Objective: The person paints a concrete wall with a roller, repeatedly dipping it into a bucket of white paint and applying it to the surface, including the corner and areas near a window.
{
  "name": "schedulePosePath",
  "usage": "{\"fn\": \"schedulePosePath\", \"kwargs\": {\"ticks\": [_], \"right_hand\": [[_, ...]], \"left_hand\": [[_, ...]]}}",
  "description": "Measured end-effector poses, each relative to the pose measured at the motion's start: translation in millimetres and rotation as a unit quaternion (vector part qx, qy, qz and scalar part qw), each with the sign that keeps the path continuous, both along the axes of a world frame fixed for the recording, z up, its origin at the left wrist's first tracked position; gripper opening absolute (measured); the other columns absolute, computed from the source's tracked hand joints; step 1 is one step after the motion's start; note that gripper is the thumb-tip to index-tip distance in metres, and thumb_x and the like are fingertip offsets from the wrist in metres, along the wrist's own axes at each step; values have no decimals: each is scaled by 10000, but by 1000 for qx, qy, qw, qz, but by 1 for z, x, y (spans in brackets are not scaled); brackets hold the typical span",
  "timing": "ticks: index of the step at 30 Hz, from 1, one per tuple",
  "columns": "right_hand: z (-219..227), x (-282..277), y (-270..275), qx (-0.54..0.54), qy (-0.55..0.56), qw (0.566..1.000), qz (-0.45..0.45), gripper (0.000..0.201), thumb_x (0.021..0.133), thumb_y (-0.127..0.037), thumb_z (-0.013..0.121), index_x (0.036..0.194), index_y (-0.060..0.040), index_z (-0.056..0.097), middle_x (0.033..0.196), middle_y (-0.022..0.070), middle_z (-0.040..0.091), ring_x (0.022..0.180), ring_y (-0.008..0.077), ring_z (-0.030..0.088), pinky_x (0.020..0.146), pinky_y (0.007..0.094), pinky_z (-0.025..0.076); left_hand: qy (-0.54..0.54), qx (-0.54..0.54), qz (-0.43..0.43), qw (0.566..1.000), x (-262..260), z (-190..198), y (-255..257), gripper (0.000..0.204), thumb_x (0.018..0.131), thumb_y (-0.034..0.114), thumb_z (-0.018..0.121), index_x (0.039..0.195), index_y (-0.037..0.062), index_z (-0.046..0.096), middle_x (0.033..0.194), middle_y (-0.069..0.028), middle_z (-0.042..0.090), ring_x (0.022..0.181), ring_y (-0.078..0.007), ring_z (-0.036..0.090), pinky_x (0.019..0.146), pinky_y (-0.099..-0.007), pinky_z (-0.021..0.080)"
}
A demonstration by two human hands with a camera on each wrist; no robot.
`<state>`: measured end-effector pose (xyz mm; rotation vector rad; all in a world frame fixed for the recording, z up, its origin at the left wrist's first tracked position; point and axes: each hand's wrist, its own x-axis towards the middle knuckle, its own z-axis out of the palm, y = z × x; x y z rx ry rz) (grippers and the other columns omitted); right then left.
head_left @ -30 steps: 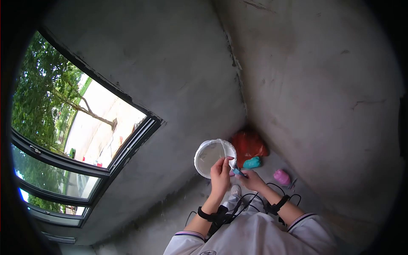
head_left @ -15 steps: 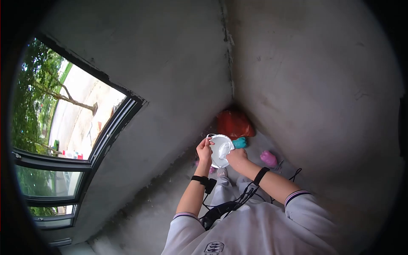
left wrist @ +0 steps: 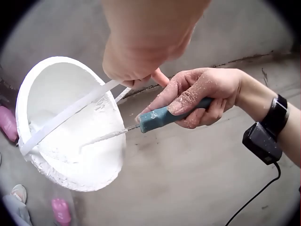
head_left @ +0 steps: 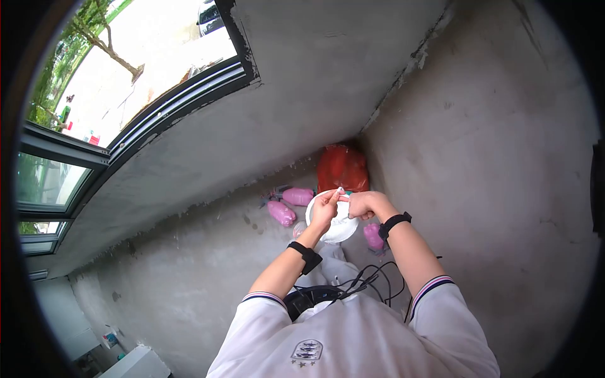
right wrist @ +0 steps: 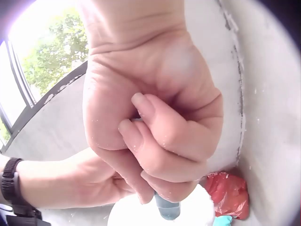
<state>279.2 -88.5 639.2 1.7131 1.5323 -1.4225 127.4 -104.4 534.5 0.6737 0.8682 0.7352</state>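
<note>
My left hand (head_left: 325, 210) grips the white strap handle (left wrist: 70, 115) of a white bucket (left wrist: 68, 61), which hangs tilted in the left wrist view. White paste coats the bucket's inside. In my right hand (left wrist: 202, 94), dusted with white specks, is the blue-green handle (left wrist: 157, 119) of a tool. Its thin shaft (left wrist: 106, 137), coated white, reaches into the bucket. The right wrist view shows my right fingers (right wrist: 164, 136) curled round that handle, its end (right wrist: 168, 209) poking out below them over the bucket.
A red bag (head_left: 342, 169) lies in the wall corner. Pink bundles (head_left: 281, 213) lie on the floor left of the bucket, another pink one (head_left: 373, 236) to its right. A turquoise item (right wrist: 223, 220) is beside the red bag. Black cables (head_left: 378, 277) hang by my waist. A window (head_left: 176, 101) is at left.
The head view has turned, bringing the pink bundles left of the bucket into fuller view. My left hand has come closer to my right hand, above the bucket.
</note>
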Motion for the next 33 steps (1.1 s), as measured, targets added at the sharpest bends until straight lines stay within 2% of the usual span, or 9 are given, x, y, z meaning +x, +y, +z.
{"fn": "schedulePosePath", "kwargs": {"ticks": [2,5,9,12,15,21,25,31,33], "right_hand": [[-15,11,15,-164,39,981,-94,126,875,-155,578,941,-54,612,608,27,503,476,98,399,392,265,321],[-14,18,15,-179,110,950,-232,92,932,-180,553,952,-91,557,652,15,504,465,60,350,371,224,254],[-29,4,-8,-279,304,813,-412,281,1012,-292,487,1152,-62,570,623,-61,380,458,4,278,364,178,215],[-46,-30,-19,-317,439,680,-494,377,1036,-341,411,1271,-60,503,620,-78,335,478,12,283,387,176,228],[-31,-65,-9,-329,493,565,-574,281,1027,-354,432,954,-96,515,609,-75,395,437,14,321,378,173,261],[-11,-72,11,-336,616,463,-541,330,1019,-374,431,850,-97,490,550,-72,380,364,19,312,328,174,270],[0,-66,21,-312,622,516,-500,357,1022,-394,403,902,-76,516,519,-69,358,341,24,299,301,185,257],[37,-62,20,-211,504,728,-414,355,1026,-457,401,963,-119,487,488,-94,325,337,8,264,305,194,217],[51,-56,4,-177,491,744,-418,337,1027,-443,415,960,-119,480,493,-94,319,345,2,253,310,196,211]], "left_hand": [[-44,-31,10,998,-17,16,14,221,1025,166,474,1103,24,626,824,-31,658,460,-8,300,412,-192,226],[-94,-51,30,994,-47,45,41,250,1039,171,440,1170,15,585,861,-34,642,463,-21,278,419,-195,222],[-133,-27,58,989,-70,79,61,260,1036,171,450,1179,3,588,860,-30,627,477,-22,290,428,-202,238],[2,49,52,997,-68,97,63,272,1027,186,483,1203,22,610,818,-16,638,483,-17,332,435,-195,260],[33,104,47,993,-64,111,67,265,1026,165,476,1207,32,616,771,-5,636,469,-14,330,422,-201,261],[-80,90,82,989,-71,146,85,268,1032,115,445,1232,16,591,791,-23,606,460,-16,313,414,-197,234],[-134,79,56,986,-81,164,86,284,1035,120,441,1271,23,564,807,-38,594,461,-18,302,416,-199,243],[-130,115,144,974,-100,194,117,297,1037,141,453,1270,-11,557,794,-15,580,472,-9,281,416,-191,218],[-124,96,153,976,-107,201,125,287,1039,134,443,1250,-16,566,778,-3,564,473,-4,279,416,-190,219]]}}
